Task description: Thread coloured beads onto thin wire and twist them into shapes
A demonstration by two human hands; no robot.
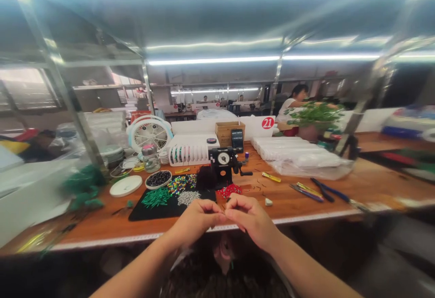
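My left hand (197, 220) and my right hand (250, 217) meet at the front edge of the wooden table (356, 185), fingers curled and fingertips pinched together. Whatever they pinch is too small to make out. Just beyond them lies a black mat (142, 209) with heaps of green beads (155, 197), mixed coloured beads (182, 183), silver beads (189, 197) and red beads (229, 190). Behind the mat stands a small black machine with a dial and a crank (224, 163).
A bowl of dark beads (158, 179), a white lid (125, 185), a jar (150, 157) and a white fan (149, 133) stand at the left. Pliers (329, 190) and other tools lie right of the mat. Plastic bags (299, 153), a cardboard box (227, 131) and a plant (314, 117) sit behind. Another person sits far back.
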